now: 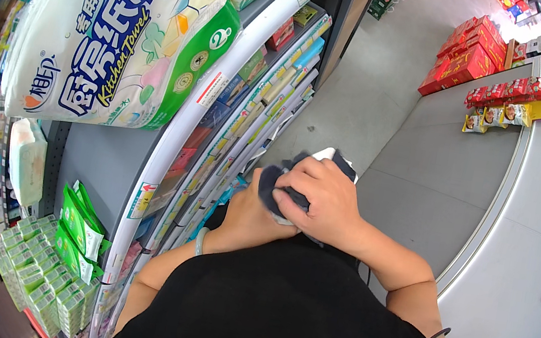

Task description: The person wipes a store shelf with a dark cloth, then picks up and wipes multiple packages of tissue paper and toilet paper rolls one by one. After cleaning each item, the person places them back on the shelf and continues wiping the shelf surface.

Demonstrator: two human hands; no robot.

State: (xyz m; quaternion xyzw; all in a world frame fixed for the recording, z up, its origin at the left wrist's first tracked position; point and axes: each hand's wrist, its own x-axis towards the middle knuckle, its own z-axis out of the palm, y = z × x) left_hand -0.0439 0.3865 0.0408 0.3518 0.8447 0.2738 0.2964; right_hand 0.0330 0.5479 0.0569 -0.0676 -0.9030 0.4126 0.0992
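Note:
In front of my black top, both hands meet around a crumpled dark cloth with white parts. My left hand supports it from the left and below, a pale bangle on that wrist. From above and the right, my right hand grips the bunched fabric with bent fingers. A white corner and a dark edge stick out beyond the right knuckles. Much of the cloth is covered by my fingers, so its full shape is hidden.
Close on the left, a curved store shelf holds a large pack of kitchen paper towels, green packets and stacked tissue packs. A counter runs along the right, snack packets hanging at its edge. Red boxes stand farther off.

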